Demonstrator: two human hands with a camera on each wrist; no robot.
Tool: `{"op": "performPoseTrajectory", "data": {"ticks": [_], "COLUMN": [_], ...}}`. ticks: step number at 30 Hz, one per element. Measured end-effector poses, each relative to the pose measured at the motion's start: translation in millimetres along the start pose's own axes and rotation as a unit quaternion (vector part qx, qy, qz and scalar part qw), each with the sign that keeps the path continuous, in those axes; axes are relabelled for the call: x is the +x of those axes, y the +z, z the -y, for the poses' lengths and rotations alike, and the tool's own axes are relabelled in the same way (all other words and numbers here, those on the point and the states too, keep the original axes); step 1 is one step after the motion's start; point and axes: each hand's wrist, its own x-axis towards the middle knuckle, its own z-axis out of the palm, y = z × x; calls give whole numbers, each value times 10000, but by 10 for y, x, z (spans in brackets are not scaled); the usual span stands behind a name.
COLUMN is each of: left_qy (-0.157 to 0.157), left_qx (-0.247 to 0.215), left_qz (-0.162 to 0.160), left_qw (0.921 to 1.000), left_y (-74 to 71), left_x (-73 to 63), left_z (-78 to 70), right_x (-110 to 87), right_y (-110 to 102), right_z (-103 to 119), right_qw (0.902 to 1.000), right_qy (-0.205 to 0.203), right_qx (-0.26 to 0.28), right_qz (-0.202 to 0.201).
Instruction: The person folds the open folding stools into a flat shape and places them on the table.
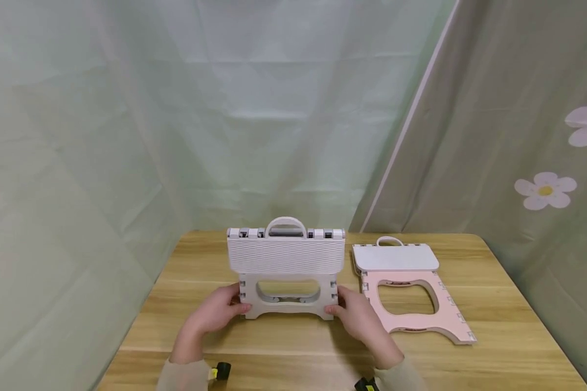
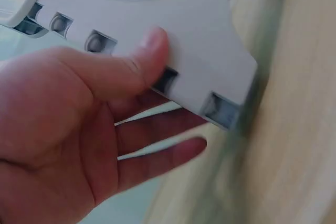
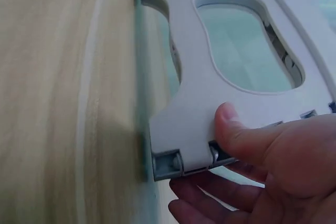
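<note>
A grey-white folding step stool (image 1: 286, 256), folded flat with its carry loop on top, is held upright over the wooden table. My left hand (image 1: 219, 309) grips the edge of its leg panel on the left, thumb on the near face and fingers behind. On the opposite edge my right hand (image 1: 356, 312) holds it the same way. The left wrist view shows the left thumb lying across the leg panel (image 2: 194, 45) beside its hinge notches. In the right wrist view the right thumb presses the panel (image 3: 194, 108) near its lower corner.
A second folding stool (image 1: 413, 296), pink with a white top, lies folded on the table (image 1: 191, 277) to the right. Pale curtains (image 1: 293, 136) hang behind and at the sides. Black wrist straps show at both cuffs.
</note>
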Motion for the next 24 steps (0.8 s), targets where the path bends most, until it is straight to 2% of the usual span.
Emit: {"op": "performPoseTrajectory", "data": {"ticks": [4,9,13,17,24], "left_qy": [31,-190,-381,-495,-676], "left_qx": [-724,-1634,-1908,-2103,-2308], "left_qz": [293,405,311,365,487], "left_qw": [9969,9856,9804,9757,9694], "left_y": [39,76,90,99,152], "left_x": [-87,-206,-272,-302,-290], "left_z": [5,-21,-54,-55,21], "right_x": [-84,-168,-220,-253,-296], "right_y": [-63,-104,-117,-101,-34], "right_z": [7,25,38,30,-42], "right_qw": [9998,9977,9934,9893,9893], "right_qy": [-81,-95,66,196,347], "right_qx": [129,543,937,1165,1092], "right_qz": [147,391,666,851,903]}}
